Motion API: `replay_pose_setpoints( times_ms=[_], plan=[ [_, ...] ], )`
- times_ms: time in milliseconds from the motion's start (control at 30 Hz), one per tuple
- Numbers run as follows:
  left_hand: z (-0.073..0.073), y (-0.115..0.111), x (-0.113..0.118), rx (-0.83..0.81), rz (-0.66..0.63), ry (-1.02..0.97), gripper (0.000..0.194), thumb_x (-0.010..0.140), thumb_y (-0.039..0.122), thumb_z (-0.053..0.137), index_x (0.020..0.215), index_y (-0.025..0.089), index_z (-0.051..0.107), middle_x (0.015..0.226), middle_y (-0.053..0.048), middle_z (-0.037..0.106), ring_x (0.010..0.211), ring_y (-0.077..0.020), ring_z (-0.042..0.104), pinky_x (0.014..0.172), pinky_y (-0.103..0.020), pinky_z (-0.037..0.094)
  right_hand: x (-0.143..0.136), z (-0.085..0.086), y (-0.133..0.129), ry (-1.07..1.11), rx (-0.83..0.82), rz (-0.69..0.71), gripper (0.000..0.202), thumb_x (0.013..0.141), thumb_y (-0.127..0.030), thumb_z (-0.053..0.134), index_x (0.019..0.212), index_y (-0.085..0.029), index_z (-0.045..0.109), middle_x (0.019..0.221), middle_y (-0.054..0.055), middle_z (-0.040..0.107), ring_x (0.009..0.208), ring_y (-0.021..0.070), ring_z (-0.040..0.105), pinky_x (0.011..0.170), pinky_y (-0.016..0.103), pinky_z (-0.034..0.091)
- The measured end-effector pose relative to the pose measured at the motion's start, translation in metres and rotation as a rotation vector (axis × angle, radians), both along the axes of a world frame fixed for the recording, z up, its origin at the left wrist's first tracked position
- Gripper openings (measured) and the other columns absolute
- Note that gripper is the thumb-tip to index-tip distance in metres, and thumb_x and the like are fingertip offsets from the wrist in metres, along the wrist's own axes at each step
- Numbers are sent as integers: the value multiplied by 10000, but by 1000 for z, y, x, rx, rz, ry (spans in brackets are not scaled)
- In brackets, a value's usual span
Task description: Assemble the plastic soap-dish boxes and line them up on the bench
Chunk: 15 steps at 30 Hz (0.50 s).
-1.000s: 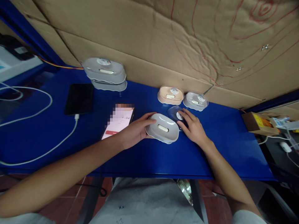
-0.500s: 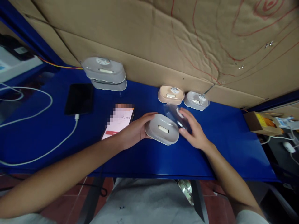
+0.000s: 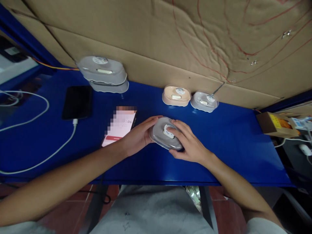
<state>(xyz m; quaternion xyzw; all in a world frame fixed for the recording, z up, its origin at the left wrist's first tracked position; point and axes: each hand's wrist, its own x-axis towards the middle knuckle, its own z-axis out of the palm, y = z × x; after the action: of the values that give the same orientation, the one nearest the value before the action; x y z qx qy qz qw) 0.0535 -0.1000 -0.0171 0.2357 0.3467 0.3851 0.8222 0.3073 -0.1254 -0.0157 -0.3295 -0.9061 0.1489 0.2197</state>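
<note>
A grey oval plastic box (image 3: 159,130) with a small pale bar inside is held above the blue table, between my two hands. My left hand (image 3: 142,133) is closed around its left side. Over the box lies a clear lid (image 3: 165,122) bearing a round white sticker. My right hand (image 3: 188,141) grips the lid and the box's right side, its index finger on the sticker. Whether the lid is fully seated cannot be made out. Behind, against the cardboard, stand a peach lidded box (image 3: 176,96) and another grey lidded box (image 3: 204,102).
Stacked grey lidded boxes (image 3: 103,74) stand at the back left. A lit phone (image 3: 119,126) lies left of my hands, and a dark phone (image 3: 77,102) with a white cable (image 3: 65,146) lies beyond it. A cardboard box (image 3: 273,125) sits at the right on the blue table (image 3: 234,146).
My right hand has moved left and brought the clear lid from beside the grey box down over it. My left hand still holds the box.
</note>
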Motion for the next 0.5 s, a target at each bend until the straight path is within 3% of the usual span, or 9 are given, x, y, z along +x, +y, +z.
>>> replay_pose_setpoints(
  times_ms=[133,333,500],
  plan=[
    [-1,3,0,-34,7,25,317,1036,450,672,1210,221,805,1131,-70,809,929,-208,736,742,-282,610,1,-9,3,65,-49,-68,851,981,-640,663,1676,-283,326,1712,184,359,1597,375,373,1249,604,430],
    [2,0,1,46,14,41,290,1050,418,652,1214,233,805,1228,-68,791,983,-207,723,751,-272,612,0,1,-1,-16,88,-17,840,1007,-565,667,1701,-279,289,1698,193,376,1601,379,357,1257,612,416],
    [4,-1,2,-23,48,-6,249,1060,377,636,1138,228,820,1164,-58,803,930,-196,718,734,-272,602,-4,3,-5,-21,62,-48,870,999,-581,671,1713,-313,253,1698,165,391,1588,385,380,1246,635,426]
  ],
)
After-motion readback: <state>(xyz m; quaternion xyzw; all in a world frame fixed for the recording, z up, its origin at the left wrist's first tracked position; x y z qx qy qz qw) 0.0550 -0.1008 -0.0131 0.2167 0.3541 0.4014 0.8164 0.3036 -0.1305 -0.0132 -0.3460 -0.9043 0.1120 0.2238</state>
